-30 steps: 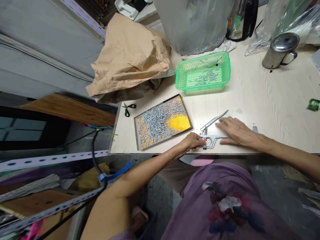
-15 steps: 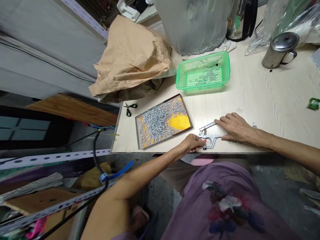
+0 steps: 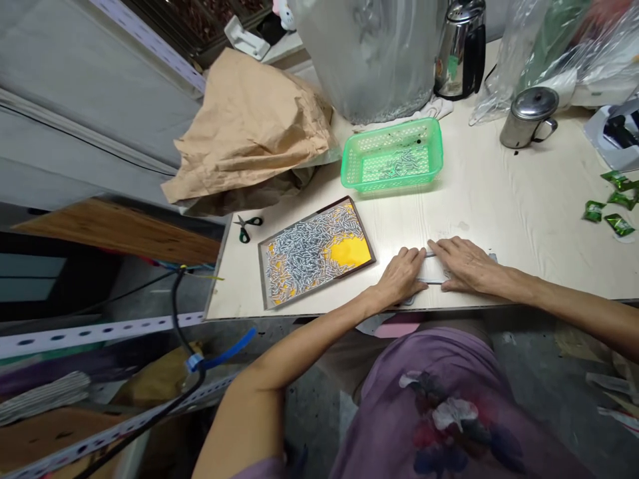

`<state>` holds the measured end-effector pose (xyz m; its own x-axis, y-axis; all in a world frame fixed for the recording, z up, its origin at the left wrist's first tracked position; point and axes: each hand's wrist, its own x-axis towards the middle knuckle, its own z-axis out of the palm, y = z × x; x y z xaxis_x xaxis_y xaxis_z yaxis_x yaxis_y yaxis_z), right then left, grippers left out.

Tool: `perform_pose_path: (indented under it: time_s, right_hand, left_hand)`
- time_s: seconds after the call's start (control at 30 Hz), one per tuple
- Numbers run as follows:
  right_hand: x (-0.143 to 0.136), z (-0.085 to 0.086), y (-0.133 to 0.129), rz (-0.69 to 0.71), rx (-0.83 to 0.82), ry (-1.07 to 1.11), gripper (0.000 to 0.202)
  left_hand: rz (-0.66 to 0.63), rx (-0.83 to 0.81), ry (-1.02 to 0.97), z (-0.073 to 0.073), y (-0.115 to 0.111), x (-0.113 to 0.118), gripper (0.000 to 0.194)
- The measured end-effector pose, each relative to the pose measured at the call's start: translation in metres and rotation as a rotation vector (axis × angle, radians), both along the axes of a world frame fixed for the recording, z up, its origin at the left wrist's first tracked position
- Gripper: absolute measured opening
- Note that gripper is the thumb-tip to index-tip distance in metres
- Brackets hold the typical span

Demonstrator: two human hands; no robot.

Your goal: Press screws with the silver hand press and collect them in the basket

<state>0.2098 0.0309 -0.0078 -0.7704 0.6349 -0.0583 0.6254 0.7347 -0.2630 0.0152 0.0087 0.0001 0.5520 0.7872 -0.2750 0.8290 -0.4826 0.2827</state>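
Note:
Close to the table's front edge, both my hands are on a pair of grey metal hand pliers (image 3: 432, 282), which look like snap-fastener pliers. My left hand (image 3: 401, 274) covers the head end with its fingers closed over it. Curled around the handles is my right hand (image 3: 466, 266). Between the hands a stretch of the two handles shows, spread apart. The jaws are mostly hidden under my left hand, so I cannot tell if a small piece sits in them. Left of the hands, a shallow tray (image 3: 351, 252) with a yellow bottom holds many small silvery metal pieces.
Behind the tray stands a green plastic basket (image 3: 392, 185) with some metal pieces. Scissors (image 3: 244, 227) lie at the left edge, near a brown paper bag (image 3: 254, 126). A large clear plastic bag (image 3: 369, 60), kettle (image 3: 459, 53), lidded metal mug (image 3: 526, 120) and green packets (image 3: 594, 211) are farther off.
My left hand has gone from pinching at the jaws to closing over the pliers' head. My right hand has moved further around the handles. The view has shifted slightly.

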Motion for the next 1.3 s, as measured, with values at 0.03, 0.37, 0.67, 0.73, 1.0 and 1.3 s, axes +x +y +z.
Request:
perform_pose_path:
  time_s: [0.03, 0.37, 0.67, 0.73, 1.0, 1.3]
  right_hand:
    - [0.001, 0.001, 0.000, -0.015, 0.001, -0.023, 0.064]
    - [-0.002, 0.001, -0.005, -0.027, -0.005, -0.044, 0.010]
    - [-0.011, -0.009, 0.001, -0.009, 0.029, -0.013, 0.024]
    - [-0.009, -0.007, 0.003, -0.038, 0.023, -0.020, 0.020]
    - [0.000, 0.000, 0.039, -0.003, -0.021, -0.025, 0.021]
    - [-0.022, 0.002, 0.068, -0.083, 0.122, -0.047, 0.019]
  left_hand:
    - [-0.002, 0.004, 0.009, 0.000, 0.001, 0.000, 0.074]
    - [-0.049, -0.021, -0.002, 0.000, 0.006, 0.005, 0.025]
    - [0.016, -0.007, 0.005, -0.005, 0.012, 0.007, 0.021]
    - [0.021, 0.007, 0.011, -0.005, 0.011, 0.006, 0.020]
    - [0.105, 0.187, -0.207, -0.031, -0.018, 0.004, 0.046]
    - [0.001, 0.125, -0.364, -0.043, -0.057, 0.019, 0.052]
